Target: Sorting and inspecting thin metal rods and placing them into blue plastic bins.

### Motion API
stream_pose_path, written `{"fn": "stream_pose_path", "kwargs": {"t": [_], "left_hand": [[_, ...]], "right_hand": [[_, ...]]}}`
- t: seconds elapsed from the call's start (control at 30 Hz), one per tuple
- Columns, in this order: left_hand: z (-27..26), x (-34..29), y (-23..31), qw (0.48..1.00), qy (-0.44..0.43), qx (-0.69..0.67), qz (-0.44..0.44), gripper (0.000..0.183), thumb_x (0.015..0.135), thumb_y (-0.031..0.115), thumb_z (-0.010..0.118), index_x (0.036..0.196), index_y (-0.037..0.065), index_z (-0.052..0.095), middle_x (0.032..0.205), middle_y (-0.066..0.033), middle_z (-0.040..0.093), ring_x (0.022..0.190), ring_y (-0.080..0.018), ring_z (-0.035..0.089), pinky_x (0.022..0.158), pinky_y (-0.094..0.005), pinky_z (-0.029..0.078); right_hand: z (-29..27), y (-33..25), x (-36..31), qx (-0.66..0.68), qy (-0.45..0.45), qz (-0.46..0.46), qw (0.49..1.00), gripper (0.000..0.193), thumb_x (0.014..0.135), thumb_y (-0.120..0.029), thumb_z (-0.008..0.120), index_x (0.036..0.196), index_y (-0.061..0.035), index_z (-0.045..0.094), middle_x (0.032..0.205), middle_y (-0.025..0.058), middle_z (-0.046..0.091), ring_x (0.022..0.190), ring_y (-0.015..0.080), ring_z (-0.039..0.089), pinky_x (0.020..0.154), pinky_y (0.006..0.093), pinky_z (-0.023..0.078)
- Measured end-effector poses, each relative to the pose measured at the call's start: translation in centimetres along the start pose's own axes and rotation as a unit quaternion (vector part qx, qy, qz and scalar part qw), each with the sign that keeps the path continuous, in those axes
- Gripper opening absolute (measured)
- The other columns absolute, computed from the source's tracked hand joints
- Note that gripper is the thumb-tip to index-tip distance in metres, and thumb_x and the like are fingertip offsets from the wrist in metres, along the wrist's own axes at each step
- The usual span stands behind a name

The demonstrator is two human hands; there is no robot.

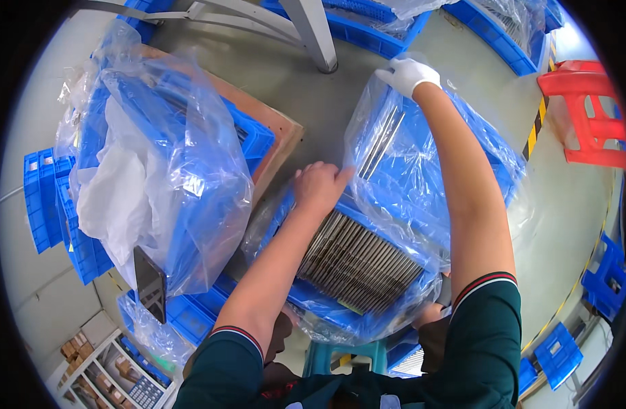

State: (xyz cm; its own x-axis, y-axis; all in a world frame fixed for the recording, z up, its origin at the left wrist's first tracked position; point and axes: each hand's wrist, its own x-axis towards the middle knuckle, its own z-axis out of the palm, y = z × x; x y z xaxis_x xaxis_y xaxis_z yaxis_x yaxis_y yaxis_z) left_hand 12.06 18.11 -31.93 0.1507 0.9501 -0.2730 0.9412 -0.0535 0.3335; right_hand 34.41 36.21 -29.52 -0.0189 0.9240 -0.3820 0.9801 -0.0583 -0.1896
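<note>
My left hand (320, 187), bare, is closed at the near left edge of a clear plastic bag (408, 198), its thumb against the film. Farther right, my right hand (410, 73), in a white glove, grips the same bag at its far edge. The bag lines a blue crate (425, 146) holding a few slim metal strips (382, 144) along its left side. Nearer to me, a second bag-lined blue crate (313, 300) holds a dense row of thin dark metal plates (357, 262). My fingertips are partly hidden.
To the left, blue crates under clear plastic (204, 150) stand on a wooden board (282, 133); a phone (150, 285) is beside them. A grey table leg (311, 34) rises ahead. A red stool (589, 116) stands right; a green stool (361, 351) is close to me.
</note>
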Motion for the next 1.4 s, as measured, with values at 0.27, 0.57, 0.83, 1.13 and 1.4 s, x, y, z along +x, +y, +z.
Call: {"fn": "stream_pose_path", "kwargs": {"t": [0.27,0.57,0.83,1.13,1.4], "left_hand": [[0.3,0.1,-1.8,0.996,0.032,0.07,0.043,0.019,0.078,0.026,0.059,0.072,0.008,0.064,0.081,-0.0094,0.06,0.086,-0.0272,0.057,0.078,-0.0434,0.04],[3.7,5.8,-1.0,0.966,-0.167,0.195,0.018,0.017,0.075,0.012,0.056,0.084,0.011,0.071,0.093,-0.0123,0.067,0.092,-0.0284,0.064,0.083,-0.0424,0.045],[-1.1,5.5,-2.0,0.96,-0.101,0.244,0.094,0.017,0.075,0.01,0.053,0.082,0.009,0.068,0.086,-0.0144,0.067,0.083,-0.0313,0.065,0.073,-0.0446,0.046],[1.1,-5.4,15.3,0.952,0.03,-0.06,0.297,0.031,0.072,0.038,0.067,0.08,0.008,0.066,0.077,-0.0097,0.059,0.079,-0.0276,0.057,0.07,-0.042,0.043],[7.2,-11.5,17.6,0.912,-0.113,0.065,0.39,0.023,0.07,0.034,0.068,0.071,0.011,0.069,0.083,-0.0072,0.062,0.089,-0.0232,0.057,0.079,-0.0373,0.04]], "right_hand": [[1.7,1.2,2.5,0.041,-0.012,0.036,0.998,0.058,0.083,-0.058,0.045,0.126,-0.0193,0.051,0.119,0.0053,0.059,0.111,0.0244,0.055,0.092,0.0377,0.043],[1.8,5.7,0.6,0.056,0.038,0.09,0.994,0.065,0.083,-0.061,0.04,0.124,-0.0122,0.051,0.116,0.013,0.06,0.108,0.0278,0.056,0.092,0.0364,0.043],[-0.5,16.7,-15.1,-0.142,0.192,-0.03,0.97,0.031,0.078,-0.03,0.058,0.102,-0.0104,0.06,0.095,0.0112,0.063,0.092,0.0297,0.058,0.077,0.041,0.047],[-0.5,17.5,-30.3,-0.219,-0.118,-0.049,0.967,0.022,0.076,-0.033,0.058,0.078,-0.0154,0.07,0.088,0.0033,0.063,0.1,0.0222,0.052,0.1,0.0454,0.03],[6.8,19.6,-35.2,-0.211,-0.023,0.018,0.977,0.029,0.078,-0.034,0.058,0.087,-0.0096,0.068,0.092,0.0078,0.061,0.102,0.0253,0.05,0.104,0.0447,0.024]]}}
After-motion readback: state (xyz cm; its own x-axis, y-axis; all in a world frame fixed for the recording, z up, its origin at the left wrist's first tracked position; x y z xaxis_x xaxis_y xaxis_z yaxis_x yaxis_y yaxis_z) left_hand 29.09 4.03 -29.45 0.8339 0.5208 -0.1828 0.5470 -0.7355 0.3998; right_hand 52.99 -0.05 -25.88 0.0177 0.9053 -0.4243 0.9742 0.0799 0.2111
